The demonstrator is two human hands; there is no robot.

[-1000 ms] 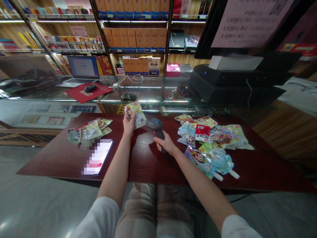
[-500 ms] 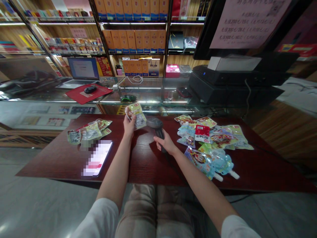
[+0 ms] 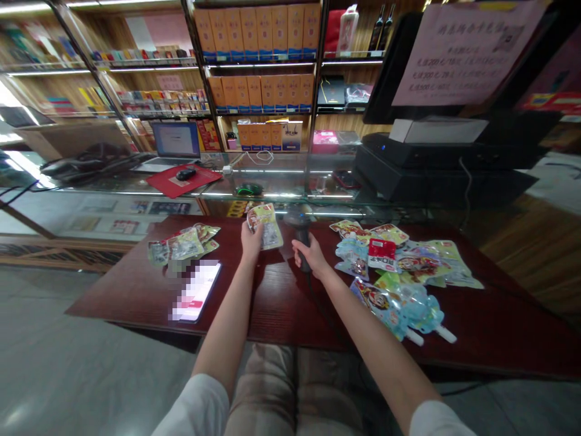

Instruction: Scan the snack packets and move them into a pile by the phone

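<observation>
My left hand [image 3: 252,240] grips a yellow-green snack packet [image 3: 269,229] by its left side, tilted up above the table. Closed round the handle of a black barcode scanner [image 3: 298,221], my right hand [image 3: 311,257] holds it upright, its head just right of the packet and apart from it. Similar snack packets [image 3: 188,243] lie in a small heap left of my left hand. To the right of my right hand is a spread of colourful packets [image 3: 415,261], with a red packet [image 3: 382,253] and blue spouted pouches [image 3: 420,309] among them.
A lit phone [image 3: 197,293] lies on the dark red table [image 3: 281,315] near its front edge. Beyond stands a glass counter with a laptop [image 3: 175,140], a red mouse pad [image 3: 170,183] and a green-lit mouse [image 3: 249,189]. Black till equipment [image 3: 436,157] stands at the right.
The view has swung slightly left and up, so everything sits lower and further right. The scanner now stands more upright near the packet; both hands keep their holds.
</observation>
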